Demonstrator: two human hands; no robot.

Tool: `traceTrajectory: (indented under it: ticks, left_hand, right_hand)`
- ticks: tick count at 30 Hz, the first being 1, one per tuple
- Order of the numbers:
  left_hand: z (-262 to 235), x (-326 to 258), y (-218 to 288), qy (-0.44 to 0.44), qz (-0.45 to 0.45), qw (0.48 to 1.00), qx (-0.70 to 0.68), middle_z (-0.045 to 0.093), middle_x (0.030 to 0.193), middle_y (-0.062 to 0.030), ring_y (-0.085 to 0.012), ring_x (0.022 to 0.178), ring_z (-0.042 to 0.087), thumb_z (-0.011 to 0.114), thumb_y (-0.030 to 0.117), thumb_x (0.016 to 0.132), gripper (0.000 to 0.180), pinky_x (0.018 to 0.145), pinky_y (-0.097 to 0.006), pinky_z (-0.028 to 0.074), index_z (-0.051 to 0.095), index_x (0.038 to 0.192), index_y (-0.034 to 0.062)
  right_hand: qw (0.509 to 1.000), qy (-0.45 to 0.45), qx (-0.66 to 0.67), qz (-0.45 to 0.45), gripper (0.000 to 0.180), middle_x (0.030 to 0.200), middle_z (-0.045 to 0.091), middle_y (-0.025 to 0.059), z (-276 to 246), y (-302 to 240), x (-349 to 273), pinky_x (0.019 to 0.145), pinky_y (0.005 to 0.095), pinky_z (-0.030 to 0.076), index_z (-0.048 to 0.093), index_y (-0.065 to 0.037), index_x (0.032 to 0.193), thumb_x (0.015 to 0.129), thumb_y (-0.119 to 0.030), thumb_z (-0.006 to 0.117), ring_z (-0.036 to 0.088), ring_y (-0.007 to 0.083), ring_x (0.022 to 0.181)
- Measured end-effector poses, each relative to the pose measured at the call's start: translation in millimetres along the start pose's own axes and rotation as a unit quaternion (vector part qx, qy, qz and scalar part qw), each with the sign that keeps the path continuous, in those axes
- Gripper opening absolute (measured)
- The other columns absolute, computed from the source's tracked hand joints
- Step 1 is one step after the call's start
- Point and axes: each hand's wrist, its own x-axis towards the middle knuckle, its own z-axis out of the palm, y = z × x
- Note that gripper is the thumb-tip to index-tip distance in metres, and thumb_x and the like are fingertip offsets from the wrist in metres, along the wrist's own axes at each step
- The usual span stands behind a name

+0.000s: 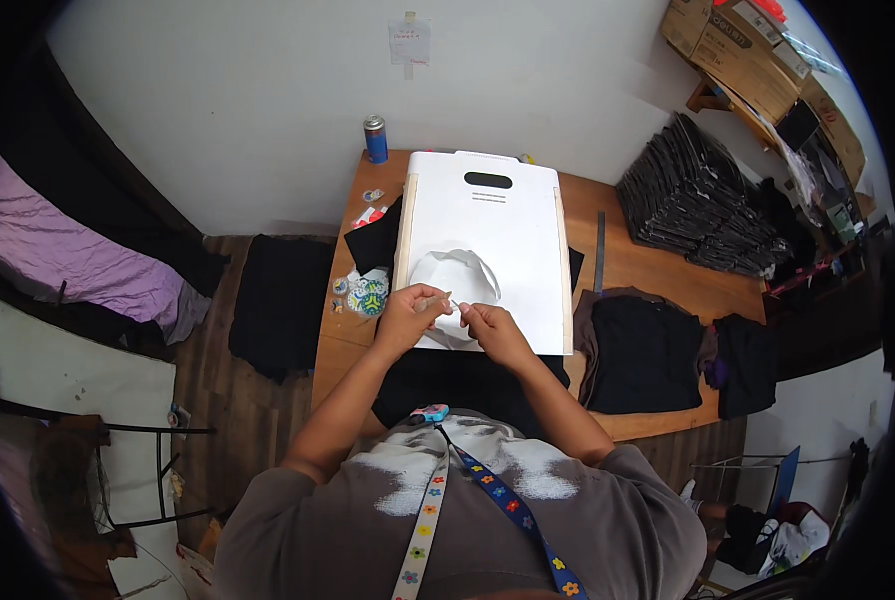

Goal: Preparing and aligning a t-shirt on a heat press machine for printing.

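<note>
A white board (527, 270) with a dark handle slot (488, 180) lies on the wooden table. Near its front left part rests a thin white sheet (482, 275) with curled, rounded edges. My left hand (413, 318) and my right hand (495, 333) meet over the front of this sheet, fingertips pinched close together. Something small and pale shows between the fingertips, too small to make out. Black fabric (437, 385) hangs below the board's front edge and sticks out from under its sides.
Left of the board are a patterned round sticker (368, 293) and a blue spray can (375, 139). To the right lie a metal ruler (600, 250), folded black garments (645, 355) and a tall dark stack (702, 195). Black cloth (279, 305) is piled left of the table.
</note>
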Motion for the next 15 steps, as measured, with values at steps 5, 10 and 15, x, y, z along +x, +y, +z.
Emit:
traceTrajectory:
  ticks: [5, 10, 15]
  left_hand:
    - [0.8, -0.5, 1.4, 0.007, -0.009, 1.0, -0.005, 0.076, 0.093, -0.0053, -0.0051, 0.078, 0.066, 0.075, 0.021, 0.097, 0.026, 0.063, -0.019, 0.049, 0.069, 0.111, -0.0008]
    - [0.9, -1.9, 3.5, 0.009, -0.016, 1.0, -0.007, 0.076, 0.093, -0.0048, -0.0039, 0.076, 0.064, 0.074, 0.019, 0.098, 0.024, 0.064, -0.018, 0.049, 0.069, 0.111, -0.0002]
    - [2.2, -3.5, 3.7, 0.003, -0.017, 1.0, -0.009, 0.076, 0.092, -0.0046, -0.0041, 0.076, 0.065, 0.074, 0.02, 0.098, 0.025, 0.064, -0.018, 0.049, 0.069, 0.111, -0.0003]
  right_hand:
    - [1.0, 0.002, 0.021, 0.018, 0.049, 0.061, 0.053, -0.0007, 0.4, -1.9, -1.3, 0.055, 0.0281, 0.039, 0.069, -0.002, 0.086, 0.108, -0.042, 0.054, 0.046, 0.0085, 0.057]
    - [1.0, -0.006, 0.016, 0.015, 0.049, 0.061, 0.052, -0.001, -0.6, -3.7, -2.9, 0.055, 0.0282, 0.039, 0.07, -0.002, 0.087, 0.108, -0.043, 0.053, 0.046, 0.0086, 0.057]
    - [1.0, -0.011, 0.013, 0.01, 0.049, 0.06, 0.051, -0.0009, -1.2, -5.3, -4.4, 0.054, 0.0287, 0.038, 0.07, -0.002, 0.086, 0.108, -0.042, 0.053, 0.046, 0.0086, 0.057]
